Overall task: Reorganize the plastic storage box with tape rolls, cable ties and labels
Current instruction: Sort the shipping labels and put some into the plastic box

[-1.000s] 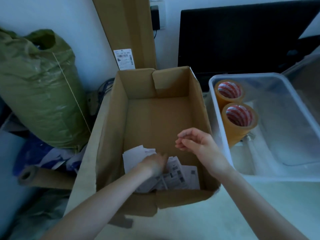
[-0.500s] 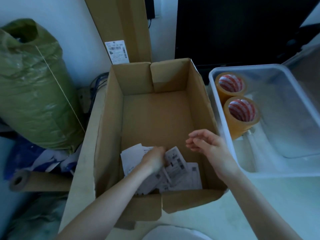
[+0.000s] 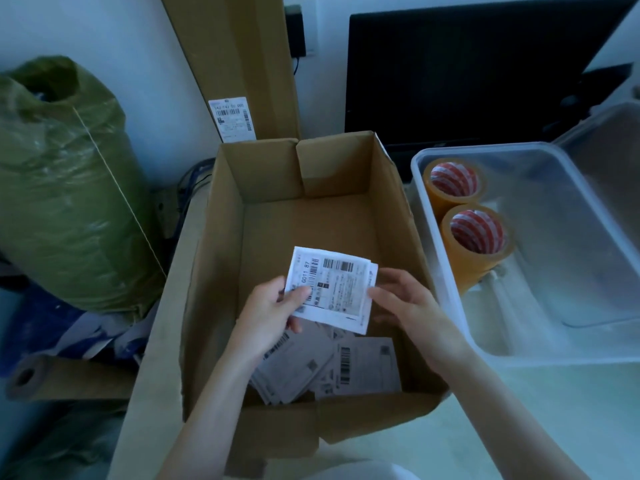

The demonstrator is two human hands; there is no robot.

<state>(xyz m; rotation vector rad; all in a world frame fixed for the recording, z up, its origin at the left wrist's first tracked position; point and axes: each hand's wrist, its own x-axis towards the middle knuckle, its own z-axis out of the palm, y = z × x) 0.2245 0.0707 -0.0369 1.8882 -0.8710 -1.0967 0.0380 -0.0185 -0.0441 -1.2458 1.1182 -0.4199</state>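
Held label (image 3: 332, 289): "G011 87" (rest too small to read)

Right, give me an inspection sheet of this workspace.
Surface: pale tabletop.
Job's things: clear plastic box with two tape rolls; labels held over cardboard box, loose labels inside.
Clutter: green bag, cardboard tube.
Grippers: left hand pinches the labels; right hand touches their edge.
Cables: dark cables behind the box.
Surroundings: dark monitor, leaning carton.

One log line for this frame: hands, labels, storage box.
left hand: holds labels | right hand: touching stack | plastic storage box: two tape rolls
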